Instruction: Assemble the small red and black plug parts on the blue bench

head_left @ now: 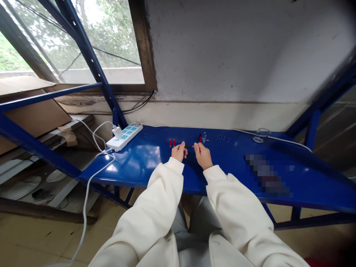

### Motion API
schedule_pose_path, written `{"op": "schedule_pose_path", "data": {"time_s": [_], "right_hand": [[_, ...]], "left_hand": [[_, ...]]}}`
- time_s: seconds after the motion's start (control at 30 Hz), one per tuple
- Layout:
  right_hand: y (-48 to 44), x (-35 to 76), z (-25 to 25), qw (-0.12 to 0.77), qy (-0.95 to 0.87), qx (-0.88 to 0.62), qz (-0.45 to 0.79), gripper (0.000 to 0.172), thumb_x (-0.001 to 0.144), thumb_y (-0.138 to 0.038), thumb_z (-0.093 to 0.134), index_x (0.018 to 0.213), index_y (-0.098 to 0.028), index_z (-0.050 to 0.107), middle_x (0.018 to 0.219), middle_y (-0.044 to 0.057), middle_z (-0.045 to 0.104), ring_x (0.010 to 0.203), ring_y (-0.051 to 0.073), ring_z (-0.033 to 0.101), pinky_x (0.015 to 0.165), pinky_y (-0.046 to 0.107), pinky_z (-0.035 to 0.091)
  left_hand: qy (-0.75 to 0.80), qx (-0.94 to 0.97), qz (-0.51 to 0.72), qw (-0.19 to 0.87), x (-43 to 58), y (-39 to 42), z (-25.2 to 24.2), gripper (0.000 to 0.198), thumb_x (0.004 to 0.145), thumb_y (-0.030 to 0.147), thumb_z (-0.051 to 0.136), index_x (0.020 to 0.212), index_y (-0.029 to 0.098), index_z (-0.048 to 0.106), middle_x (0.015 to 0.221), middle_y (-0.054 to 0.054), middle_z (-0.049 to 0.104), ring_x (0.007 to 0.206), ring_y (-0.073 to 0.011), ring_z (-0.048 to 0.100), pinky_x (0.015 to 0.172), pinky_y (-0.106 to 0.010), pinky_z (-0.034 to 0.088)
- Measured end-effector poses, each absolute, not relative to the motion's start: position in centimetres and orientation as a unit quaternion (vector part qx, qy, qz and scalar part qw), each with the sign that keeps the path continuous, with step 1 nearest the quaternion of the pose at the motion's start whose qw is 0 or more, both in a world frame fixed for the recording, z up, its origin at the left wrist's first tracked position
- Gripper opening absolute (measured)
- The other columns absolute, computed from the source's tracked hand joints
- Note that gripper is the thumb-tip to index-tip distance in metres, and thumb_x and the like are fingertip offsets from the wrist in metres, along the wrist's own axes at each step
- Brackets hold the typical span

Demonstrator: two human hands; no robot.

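Both my hands rest on a blue metal table, in white sleeves. My left hand and my right hand are closed, and between them they hold a thin dark rod-like tool by its two ends. Two small red caps stand just beyond my left hand. A red and dark small part and a small clear vial stand just beyond my right hand. A row of tiny dark pieces lies further right.
A white power strip with a plugged charger and a white cable lies at the table's left end. A clear glass dish sits at the far right by the wall. Cardboard leans at the left under the window.
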State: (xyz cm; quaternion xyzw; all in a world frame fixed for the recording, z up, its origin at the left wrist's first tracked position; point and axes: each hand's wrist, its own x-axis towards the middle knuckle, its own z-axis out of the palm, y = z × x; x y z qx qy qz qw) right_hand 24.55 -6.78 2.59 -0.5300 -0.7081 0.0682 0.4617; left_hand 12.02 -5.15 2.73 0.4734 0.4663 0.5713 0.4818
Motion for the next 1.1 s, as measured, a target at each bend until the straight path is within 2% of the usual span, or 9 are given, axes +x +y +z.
{"op": "schedule_pose_path", "data": {"time_s": [0.4, 0.57, 0.9, 1.1], "right_hand": [[-6.75, 24.75, 2.68, 0.463, -0.708, -0.514, 0.142, 0.028, 0.088, -0.039, 0.025, 0.090, -0.021, 0.047, 0.071, 0.001, 0.057, 0.059, 0.014, 0.053, 0.061, 0.025, 0.039], [-6.50, 24.74, 2.37, 0.457, -0.712, -0.509, 0.159, 0.026, 0.087, -0.038, 0.031, 0.092, -0.021, 0.049, 0.072, 0.001, 0.059, 0.059, 0.013, 0.055, 0.058, 0.025, 0.040], [-5.98, 24.93, 1.84, 0.458, -0.727, -0.491, 0.142, 0.024, 0.084, -0.034, 0.039, 0.094, -0.021, 0.057, 0.083, 0.005, 0.065, 0.073, 0.017, 0.061, 0.064, 0.027, 0.044], [-6.09, 24.95, 2.11, 0.485, -0.705, -0.498, 0.142, 0.026, 0.085, -0.036, 0.036, 0.094, -0.019, 0.055, 0.078, 0.005, 0.063, 0.069, 0.016, 0.059, 0.066, 0.028, 0.044]], "left_hand": [[0.476, 0.412, 0.608, 0.484, 11.82, -4.82, 2.96, 0.044, 0.070, 0.054, 0.053, 0.052, 0.016, 0.039, 0.045, 0.004, 0.048, 0.025, -0.0036, 0.038, 0.028, -0.018, 0.023], [0.470, 0.427, 0.618, 0.463, 11.85, -4.70, 2.66, 0.043, 0.071, 0.055, 0.051, 0.058, 0.015, 0.042, 0.046, 0.006, 0.047, 0.025, -0.0027, 0.037, 0.027, -0.016, 0.023], [0.465, 0.458, 0.623, 0.431, 11.76, -4.71, 2.35, 0.041, 0.073, 0.057, 0.048, 0.067, 0.016, 0.044, 0.043, 0.007, 0.047, 0.024, -0.0037, 0.037, 0.027, -0.016, 0.024], [0.461, 0.415, 0.670, 0.408, 11.60, -4.87, 2.82, 0.040, 0.075, 0.056, 0.045, 0.070, 0.017, 0.042, 0.047, 0.008, 0.047, 0.025, -0.0028, 0.036, 0.028, -0.017, 0.023]]}}
